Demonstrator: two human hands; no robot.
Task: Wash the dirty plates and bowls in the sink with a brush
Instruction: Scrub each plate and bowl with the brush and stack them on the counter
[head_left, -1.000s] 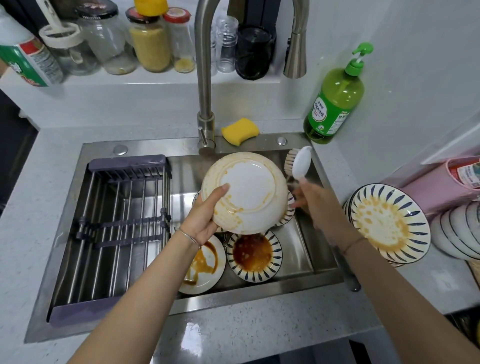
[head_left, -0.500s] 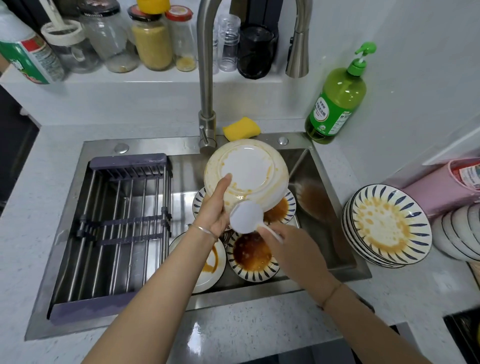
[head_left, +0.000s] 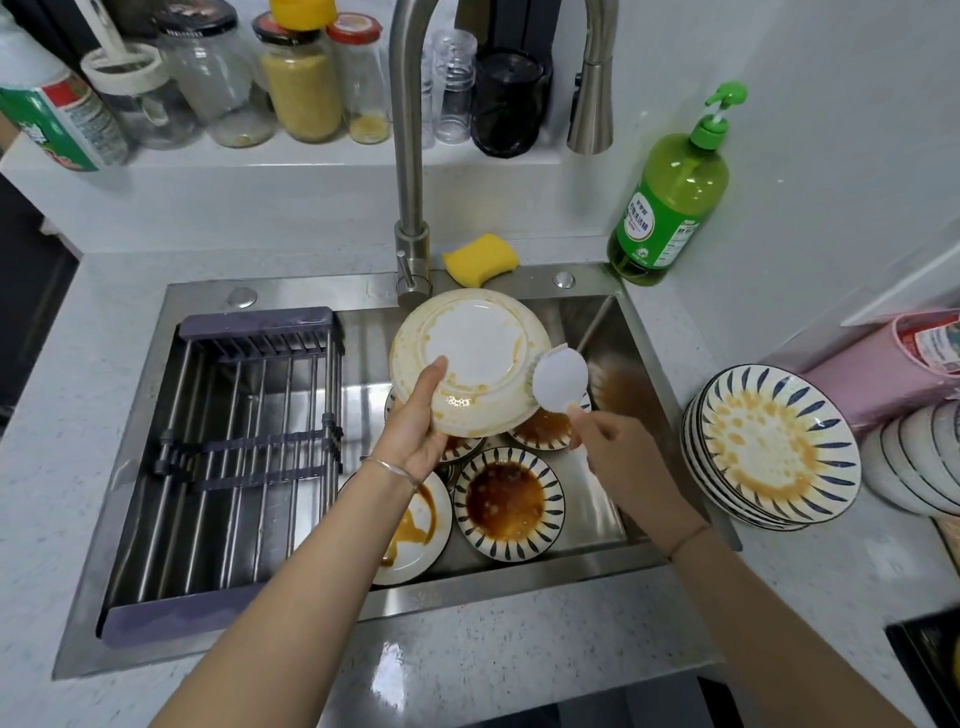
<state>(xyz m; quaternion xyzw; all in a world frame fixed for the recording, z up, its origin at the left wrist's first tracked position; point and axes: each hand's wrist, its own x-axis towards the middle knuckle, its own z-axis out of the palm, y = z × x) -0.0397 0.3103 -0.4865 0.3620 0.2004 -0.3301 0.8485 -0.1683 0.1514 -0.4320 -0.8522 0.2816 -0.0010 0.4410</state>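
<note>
Over the sink (head_left: 322, 293), the left hand (head_left: 413, 423) grips a sauce-streaked bowl (head_left: 470, 358), underside up, at its 7 o'clock rim; the right hand (head_left: 621, 452) is closed round the brush (head_left: 560, 380), whose head meets the bowl at 4 o'clock. Scrubbing the underside appears in hand; next, strokes toward 9 o'clock against a steady grip.

No writing reads clearly. The green soap bottle (head_left: 670, 208) on the bench has a label with Chinese characters too small to make out. Label print on the left bottle (head_left: 57, 124) and pink tub (head_left: 878, 376) is blurred.
</note>
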